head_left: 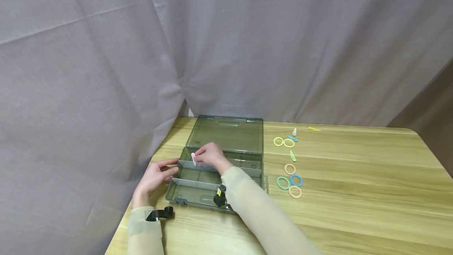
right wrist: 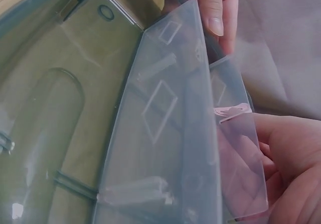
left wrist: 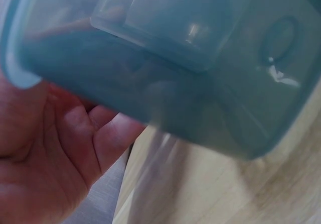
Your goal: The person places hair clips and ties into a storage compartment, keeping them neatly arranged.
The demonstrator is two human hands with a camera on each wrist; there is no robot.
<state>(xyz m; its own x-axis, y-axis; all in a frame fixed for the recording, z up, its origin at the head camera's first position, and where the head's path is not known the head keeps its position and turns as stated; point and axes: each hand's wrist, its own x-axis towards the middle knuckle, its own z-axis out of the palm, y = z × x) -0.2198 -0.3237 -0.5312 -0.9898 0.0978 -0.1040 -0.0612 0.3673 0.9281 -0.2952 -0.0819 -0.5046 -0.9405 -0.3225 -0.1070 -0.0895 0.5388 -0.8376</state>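
A pink snap hair clip (head_left: 193, 158) is pinched in the fingertips of my right hand (head_left: 211, 155), over the back compartment of an open divided plastic box (head_left: 199, 196). In the right wrist view, the clip (right wrist: 233, 111) shows beside a clear divider (right wrist: 165, 113), and part of the right hand (right wrist: 296, 158) appears through the plastic. My left hand (head_left: 153, 178) grips the box's left side, its thumb near the rim. Seen in the left wrist view, the left hand's fingers (left wrist: 118, 136) lie against the outer wall, partly hidden behind it.
Right of the box lie yellow rings (head_left: 278, 141), a green ring (head_left: 283, 183), a blue ring (head_left: 296, 180) and peach rings (head_left: 295, 192). Among them are a green clip (head_left: 293, 156), blue clip (head_left: 292, 138), white clip (head_left: 294, 132) and yellow clip (head_left: 314, 129). A grey curtain (head_left: 247, 50) hangs behind.
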